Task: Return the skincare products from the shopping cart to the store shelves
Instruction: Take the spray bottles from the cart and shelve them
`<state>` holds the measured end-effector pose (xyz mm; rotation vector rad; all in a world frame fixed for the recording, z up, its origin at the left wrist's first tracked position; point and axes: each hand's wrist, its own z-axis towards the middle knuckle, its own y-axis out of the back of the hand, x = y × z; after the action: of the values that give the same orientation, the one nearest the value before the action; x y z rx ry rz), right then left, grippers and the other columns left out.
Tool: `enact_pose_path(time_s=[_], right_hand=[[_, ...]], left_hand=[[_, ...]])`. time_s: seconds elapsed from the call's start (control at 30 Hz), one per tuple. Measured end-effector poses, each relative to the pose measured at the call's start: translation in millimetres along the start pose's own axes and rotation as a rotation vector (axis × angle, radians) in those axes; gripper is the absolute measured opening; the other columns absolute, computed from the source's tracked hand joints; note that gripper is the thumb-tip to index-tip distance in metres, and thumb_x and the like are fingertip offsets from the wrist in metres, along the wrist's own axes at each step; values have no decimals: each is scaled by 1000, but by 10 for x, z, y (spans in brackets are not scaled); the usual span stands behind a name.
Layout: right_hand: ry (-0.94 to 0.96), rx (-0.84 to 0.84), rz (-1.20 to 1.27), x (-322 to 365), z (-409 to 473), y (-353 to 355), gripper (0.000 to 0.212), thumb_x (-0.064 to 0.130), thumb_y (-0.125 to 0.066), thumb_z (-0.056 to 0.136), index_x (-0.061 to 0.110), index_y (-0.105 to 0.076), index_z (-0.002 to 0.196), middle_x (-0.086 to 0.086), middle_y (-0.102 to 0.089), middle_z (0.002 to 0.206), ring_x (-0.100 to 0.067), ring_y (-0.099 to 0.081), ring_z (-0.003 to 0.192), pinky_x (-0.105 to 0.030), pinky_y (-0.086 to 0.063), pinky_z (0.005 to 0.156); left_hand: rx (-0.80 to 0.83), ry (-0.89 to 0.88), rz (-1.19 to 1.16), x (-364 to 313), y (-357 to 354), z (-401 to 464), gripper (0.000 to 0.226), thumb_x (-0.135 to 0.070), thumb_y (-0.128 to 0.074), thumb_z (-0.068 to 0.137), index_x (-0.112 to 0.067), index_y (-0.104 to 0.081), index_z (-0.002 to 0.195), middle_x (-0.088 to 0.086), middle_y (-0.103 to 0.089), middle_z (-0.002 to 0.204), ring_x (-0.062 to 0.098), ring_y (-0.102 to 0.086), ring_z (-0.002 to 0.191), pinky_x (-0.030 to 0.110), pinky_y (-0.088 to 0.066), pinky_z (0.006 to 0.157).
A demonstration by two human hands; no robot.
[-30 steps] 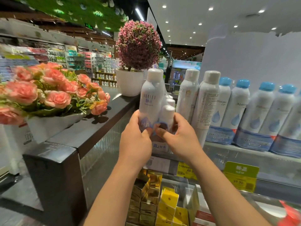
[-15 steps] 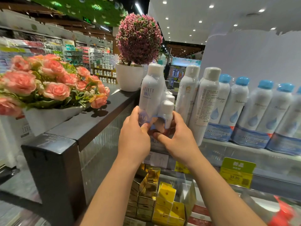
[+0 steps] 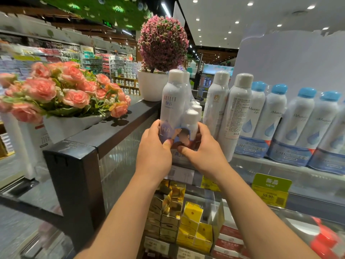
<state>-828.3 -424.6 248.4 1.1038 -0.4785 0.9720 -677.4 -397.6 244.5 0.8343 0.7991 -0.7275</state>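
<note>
The store shelf (image 3: pixel 280 165) runs across the right half of the scene, its upper tier lined with blue-capped spray bottles (image 3: pixel 276 116) at right and two tall white-capped spray cans (image 3: pixel 237 113) beside them. A dark worktop (image 3: pixel 104 131) stretches away on the left, carrying a planter of pink roses (image 3: pixel 61 94) near and a round pink topiary in a white pot (image 3: pixel 162 53) farther back. On the lower tier sit gold boxes (image 3: pixel 168 204) and yellow boxes (image 3: pixel 194 227).

Both forearms reach forward and up from the bottom edge, converging at the shelf's left end. There the shrink-wrapped spray bottle set (image 3: pixel 177 109), one tall white can with smaller ones bundled at its right, stands upright at the shelf's front edge. The left hand (image 3: pixel 155 152) wraps its grip round the set's lower left side, thumb across the front label. The right hand (image 3: pixel 203 152) curls round the lower right side, its thumb pressing the base.
</note>
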Motion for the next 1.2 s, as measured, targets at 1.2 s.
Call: enact_pose_path(time_s=[1.2], right_hand=[[-35, -411, -139, 96, -1875, 47, 32, 28, -67, 96, 29, -65, 128, 13, -56, 118, 9, -52, 107, 2, -32, 91]], left_hand=[[282, -16, -65, 240, 362, -1413, 85, -62, -69, 81, -39, -34, 155, -11, -43, 149, 14, -37, 142, 42, -38, 115]])
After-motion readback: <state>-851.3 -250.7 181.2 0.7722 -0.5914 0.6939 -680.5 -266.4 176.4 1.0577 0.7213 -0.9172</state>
